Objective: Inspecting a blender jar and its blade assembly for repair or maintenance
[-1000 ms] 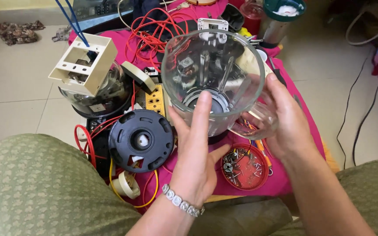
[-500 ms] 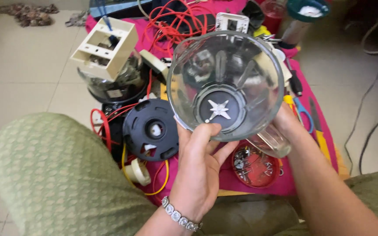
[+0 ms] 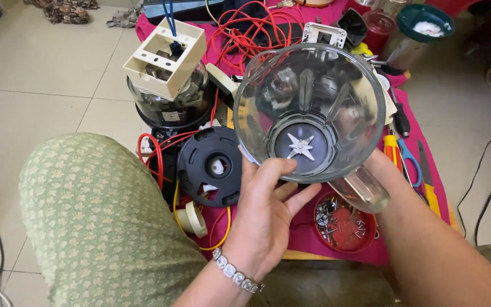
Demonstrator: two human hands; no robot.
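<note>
A clear blender jar (image 3: pixel 313 102) with a star-shaped blade (image 3: pixel 300 146) at its bottom is held tilted with its mouth toward me, above a pink cloth. My left hand (image 3: pixel 268 219) cups the jar's near rim from below, thumb on the rim. My right hand (image 3: pixel 379 167) is mostly hidden behind the jar and grips its clear handle (image 3: pixel 362 190).
A black round lid (image 3: pixel 210 166) lies left of the jar, next to a second jar (image 3: pixel 169 105) with a white box (image 3: pixel 166 57) on it. Red wires (image 3: pixel 251 28), a red dish of screws (image 3: pixel 345 224), tape rolls (image 3: pixel 191 219), scissors (image 3: pixel 407 162) and screwdrivers lie on the pink cloth (image 3: pixel 313 239). My green-clad knee (image 3: pixel 92 210) is at the left.
The jar has tipped further toward me and risen, so the blade at its bottom shows. My left hand slid along the rim.
</note>
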